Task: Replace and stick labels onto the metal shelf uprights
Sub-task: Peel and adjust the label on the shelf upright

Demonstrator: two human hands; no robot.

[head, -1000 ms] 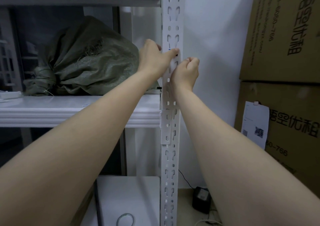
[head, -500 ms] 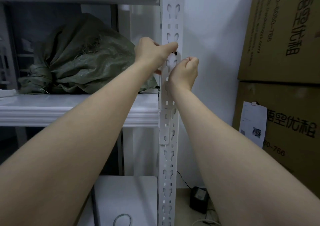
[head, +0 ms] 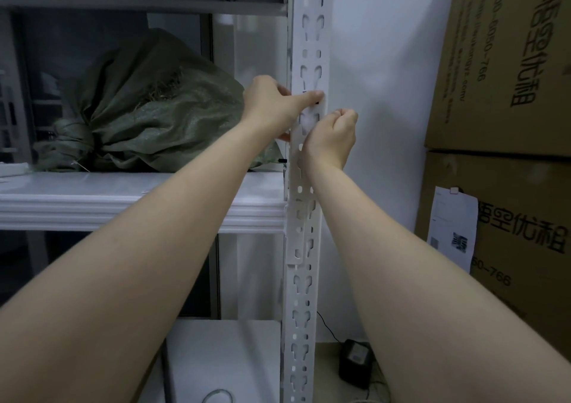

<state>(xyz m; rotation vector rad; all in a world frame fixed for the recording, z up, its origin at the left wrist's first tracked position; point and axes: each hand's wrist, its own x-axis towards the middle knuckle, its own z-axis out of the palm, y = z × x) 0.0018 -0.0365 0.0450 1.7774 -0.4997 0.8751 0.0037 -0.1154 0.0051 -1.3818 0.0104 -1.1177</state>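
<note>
A white perforated metal upright (head: 304, 294) runs top to bottom through the middle of the view. A white label (head: 309, 120) with a little dark print lies on its front at hand height. My left hand (head: 268, 106) reaches in from the shelf side, its straight thumb pressing across the label's top edge. My right hand (head: 335, 132) sits just below and to the right, fingers curled into a fist against the upright's right edge, pinching the label's lower part. The label's lower end is hidden behind that hand.
A green woven sack (head: 148, 109) lies on the white shelf board (head: 123, 205) left of the upright. Stacked cardboard boxes (head: 509, 63) stand at the right, with a paper slip (head: 452, 226) stuck on them. A black adapter (head: 355, 359) sits on the floor, by the white wall.
My left thumb slid a little up the upright and came back down to the label's top. My right hand stayed in place.
</note>
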